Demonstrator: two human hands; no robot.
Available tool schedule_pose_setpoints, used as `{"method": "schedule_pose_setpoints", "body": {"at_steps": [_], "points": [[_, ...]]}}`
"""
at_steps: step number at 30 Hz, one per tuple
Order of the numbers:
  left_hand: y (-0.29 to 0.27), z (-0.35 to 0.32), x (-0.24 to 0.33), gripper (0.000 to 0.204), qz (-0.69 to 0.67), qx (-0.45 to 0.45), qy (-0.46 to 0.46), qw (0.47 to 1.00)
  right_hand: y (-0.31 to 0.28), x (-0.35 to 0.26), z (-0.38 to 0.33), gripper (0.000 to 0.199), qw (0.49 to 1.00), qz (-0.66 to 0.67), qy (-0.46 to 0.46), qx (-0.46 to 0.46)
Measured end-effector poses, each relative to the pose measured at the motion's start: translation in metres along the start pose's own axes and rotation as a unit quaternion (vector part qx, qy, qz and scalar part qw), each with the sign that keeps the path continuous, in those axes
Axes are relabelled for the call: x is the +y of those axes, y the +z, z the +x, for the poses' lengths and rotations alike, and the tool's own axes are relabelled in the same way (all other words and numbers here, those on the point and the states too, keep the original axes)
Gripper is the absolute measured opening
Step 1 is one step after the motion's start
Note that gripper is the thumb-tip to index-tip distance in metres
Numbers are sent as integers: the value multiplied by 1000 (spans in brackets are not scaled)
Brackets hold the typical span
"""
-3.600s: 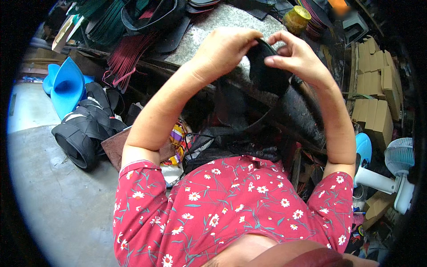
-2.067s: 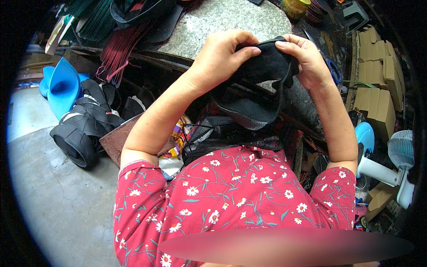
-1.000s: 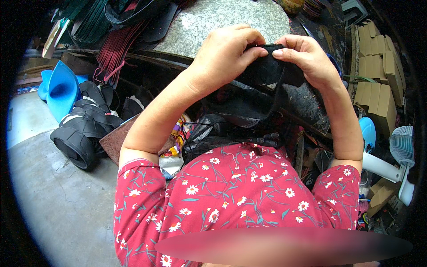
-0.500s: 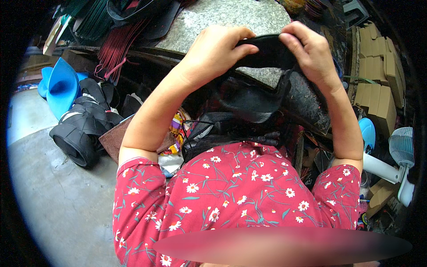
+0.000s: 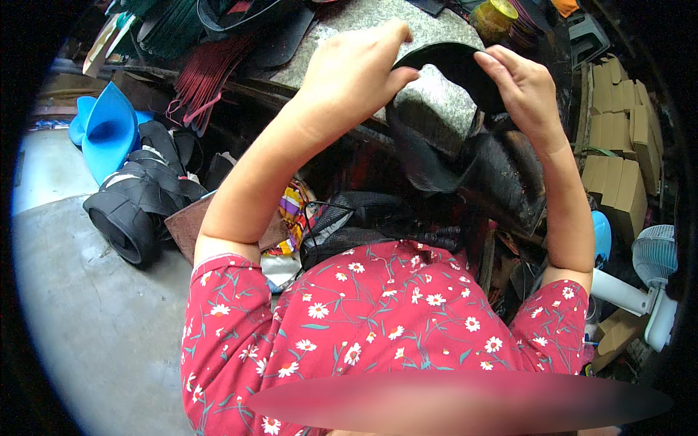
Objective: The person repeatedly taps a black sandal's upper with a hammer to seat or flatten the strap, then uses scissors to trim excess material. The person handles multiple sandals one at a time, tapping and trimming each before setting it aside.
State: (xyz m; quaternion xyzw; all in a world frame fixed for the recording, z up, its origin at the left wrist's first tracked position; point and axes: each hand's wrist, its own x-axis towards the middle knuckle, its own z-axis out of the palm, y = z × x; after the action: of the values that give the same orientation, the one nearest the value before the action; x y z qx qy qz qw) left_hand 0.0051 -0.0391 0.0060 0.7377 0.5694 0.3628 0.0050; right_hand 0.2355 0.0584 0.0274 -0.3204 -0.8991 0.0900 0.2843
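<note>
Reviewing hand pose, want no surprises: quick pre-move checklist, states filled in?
1. Right hand pinching the black piece: ok, thumb on its edge.
2. Left hand gripping it too: cannot tell, thumb and fingertip stand apart and contact is partly hidden.
3. Black piece spread open on top: ok, arched, with the grey slab showing through.
4. Its lower end free of other things: cannot tell, dark parts blend together.
5. Yellow jar apart from both hands: ok.

Bench: pale speckled top, dark front edge
Floor: smooth grey, opening out past the bench's left edge
Light: gleaming pale along the floor's far left
</note>
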Motion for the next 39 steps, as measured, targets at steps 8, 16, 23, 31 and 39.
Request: {"method": "schedule_pose_setpoints", "body": {"at_steps": [8, 16, 23, 31, 39], "points": [[20, 10, 6, 15, 11, -1, 55, 998, 13, -16, 6, 21, 982, -121, -113, -94], [18, -4, -3, 20, -35, -50, -68, 996, 4, -4, 13, 26, 990, -54, 6, -131], [43, -1, -4, 25, -36, -34, -40, 998, 30, 6, 28, 20, 986, 63, -54, -144], [34, -12, -26, 35, -146, -149, -109, 972, 32, 10, 19, 22, 980, 83, -18, -179], [32, -12, -26, 28, -261, -189, -118, 939, 32, 13, 10, 27, 973, 151, -43, -169]]}}
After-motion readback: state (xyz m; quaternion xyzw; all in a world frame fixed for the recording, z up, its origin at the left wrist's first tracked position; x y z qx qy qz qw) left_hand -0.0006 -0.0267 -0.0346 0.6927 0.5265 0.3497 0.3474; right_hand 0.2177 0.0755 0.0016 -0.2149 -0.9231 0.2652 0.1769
